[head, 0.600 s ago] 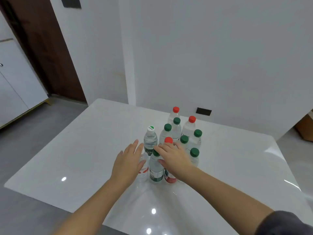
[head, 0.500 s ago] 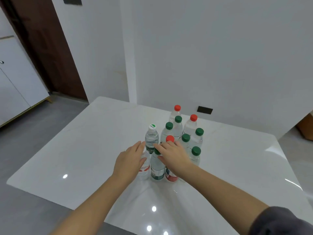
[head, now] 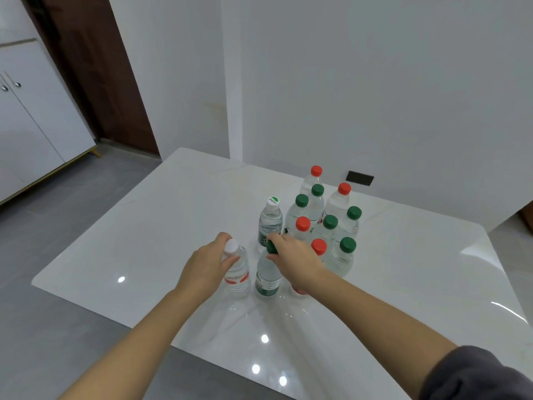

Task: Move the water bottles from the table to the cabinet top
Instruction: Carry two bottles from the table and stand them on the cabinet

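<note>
The task looks barely begun: every water bottle in view stands on the white tabletop [head: 173,226], and the white cabinet [head: 34,125] waits off at ten o'clock. The left hand [head: 206,264] has its fingers [head: 227,259] curled round the neck of the white-capped bottle [head: 238,272] at the cluster's seven o'clock edge. Just beside it, the right hand [head: 294,261] pinches the green-capped bottle [head: 266,280] at its cap. Neither bottle looks lifted yet
</note>
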The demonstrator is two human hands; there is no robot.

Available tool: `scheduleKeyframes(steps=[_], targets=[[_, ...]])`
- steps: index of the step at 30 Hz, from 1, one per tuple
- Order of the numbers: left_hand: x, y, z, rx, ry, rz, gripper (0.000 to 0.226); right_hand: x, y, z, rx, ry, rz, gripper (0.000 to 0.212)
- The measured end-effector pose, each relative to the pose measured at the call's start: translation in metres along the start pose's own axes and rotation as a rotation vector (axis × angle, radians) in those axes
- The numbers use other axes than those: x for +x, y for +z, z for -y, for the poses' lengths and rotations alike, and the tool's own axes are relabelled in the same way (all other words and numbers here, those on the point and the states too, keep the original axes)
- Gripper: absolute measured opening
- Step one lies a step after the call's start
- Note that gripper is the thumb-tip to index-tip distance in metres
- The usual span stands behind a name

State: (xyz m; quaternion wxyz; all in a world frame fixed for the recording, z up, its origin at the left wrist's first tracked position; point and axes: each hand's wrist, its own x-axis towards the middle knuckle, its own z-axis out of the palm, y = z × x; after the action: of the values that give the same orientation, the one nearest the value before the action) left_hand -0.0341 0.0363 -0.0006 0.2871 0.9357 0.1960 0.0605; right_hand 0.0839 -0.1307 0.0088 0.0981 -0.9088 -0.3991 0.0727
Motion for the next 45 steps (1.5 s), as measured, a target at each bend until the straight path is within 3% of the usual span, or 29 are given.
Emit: scheduleKeyframes(steps=[10,13,18,24,29,37,41,45], targets=[[-0.02,-0.015,0.034,0.047,0.005,0.016,0.021,0.005,0.012,0.021,0.051,-0.084,-0.027,0.037],[-0.019,-0.012,0.041,-0.02,0.009,0.026,0.022,0.004,0.02,0.016,0.214,-0.058,-0.1,0.037],[-0.021,0.004,0.056,-0.367,-0.056,0.009,0.029,0.001,0.039,0.01,0.57,0.102,-0.108,0.038],[-0.027,0.036,0.063,-0.585,-0.22,-0.053,0.061,0.009,0.064,0.001,0.895,0.177,-0.047,0.041],[-0.026,0.072,0.079,-0.663,-0.377,-0.047,0.062,0.015,0.108,-0.009,0.888,0.2,0.05,0.07],[-0.023,0.129,0.105,-0.712,-0.644,-0.081,0.055,0.016,0.175,-0.031,0.892,0.322,0.161,0.063],[-0.025,0.148,0.107,-0.698,-0.703,-0.144,0.064,0.018,0.186,-0.033,0.903,0.311,0.173,0.061],[-0.026,0.151,0.097,-0.74,-0.737,-0.203,0.055,0.014,0.183,-0.03,0.963,0.322,0.139,0.059]])
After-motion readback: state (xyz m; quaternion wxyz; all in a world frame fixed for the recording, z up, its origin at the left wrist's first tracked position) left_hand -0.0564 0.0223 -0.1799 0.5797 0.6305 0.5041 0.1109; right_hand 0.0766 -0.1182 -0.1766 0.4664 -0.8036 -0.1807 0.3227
